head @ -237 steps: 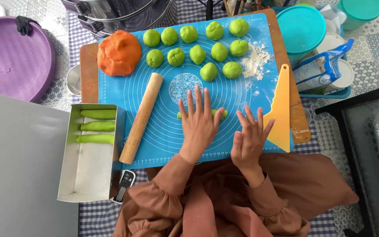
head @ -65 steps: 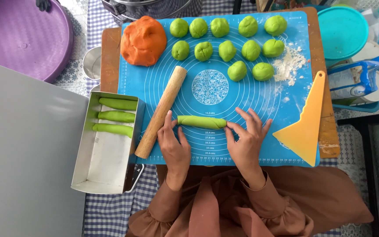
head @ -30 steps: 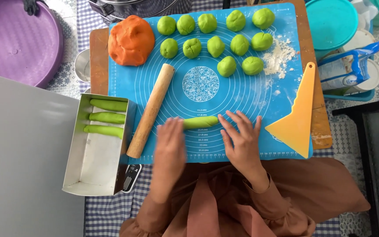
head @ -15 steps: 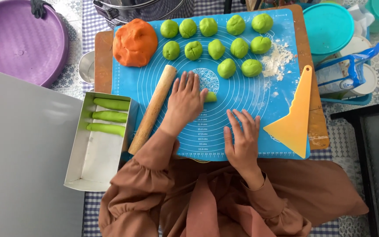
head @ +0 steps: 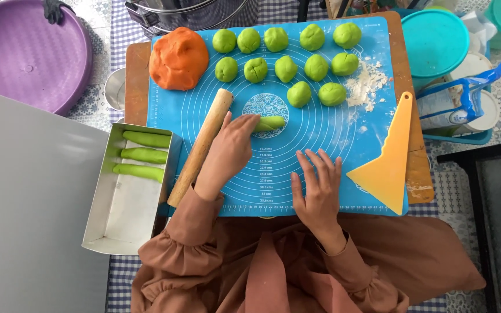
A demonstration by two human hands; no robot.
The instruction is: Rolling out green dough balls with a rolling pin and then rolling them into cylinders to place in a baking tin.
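step: rolling a green dough log (head: 271, 123) on the blue mat (head: 320, 168) | my left hand (head: 230, 152) lies flat over its left end, fingers loose, gripping nothing | right hand (head: 318, 185) spread, resting on the mat, holding nothing | log at mat centre, long axis left-right, free end pointing right | next, I judge: even pressure to lengthen it

green dough roll (head: 271, 123) half under fingers (head: 244, 124)

green dough balls (head: 286, 68) and an orange dough lump (head: 178, 58) on a blue mat (head: 320, 139) with white rings; yellow scraper (head: 387, 165), purple tray (head: 24, 55).
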